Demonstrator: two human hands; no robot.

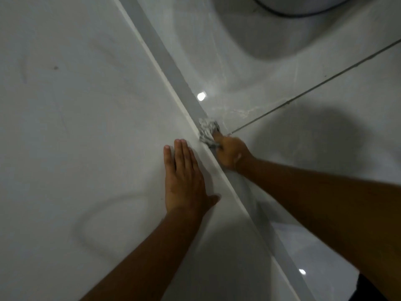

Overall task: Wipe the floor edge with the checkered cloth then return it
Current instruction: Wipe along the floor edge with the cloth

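Observation:
The checkered cloth (207,131), grey and white and blurred, is bunched against the grey strip of the floor edge (165,55) where wall meets floor. My right hand (231,154) is shut on the cloth and presses it into that edge, fingers partly hidden under the fabric. My left hand (184,177) lies flat on the white wall surface just left of the edge, fingers together and extended, holding nothing.
A glossy marble-look floor tile (271,88) with a dark grout line (314,85) runs to the right. A white rounded fixture with a dark cable (288,9) stands at the top right. The white wall (76,105) fills the left.

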